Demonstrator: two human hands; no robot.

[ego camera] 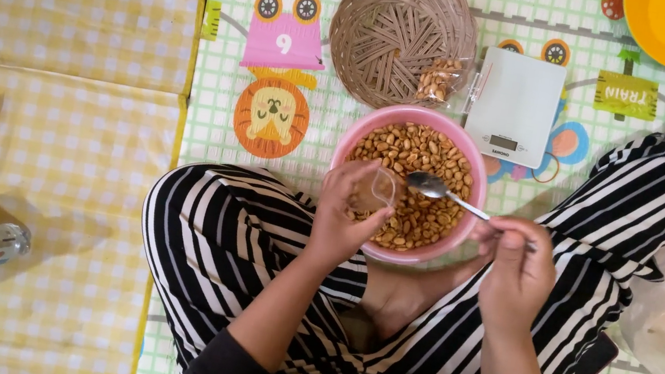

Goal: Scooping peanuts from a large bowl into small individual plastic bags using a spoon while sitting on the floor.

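Patterned play mat underfoot. Pink bowl of peanuts sat between the knees, at 12 o'clock from the hands. Left hand pinched a small clear bag open over it; right hand closed on a spoon, tipped toward the bag.

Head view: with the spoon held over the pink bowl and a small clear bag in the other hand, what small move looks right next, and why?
Probably dip the spoon into the peanuts for a scoop. Its bowl looks empty above the pink bowl, and the left hand holds the small clear bag open right beside it, while the right hand grips the handle.
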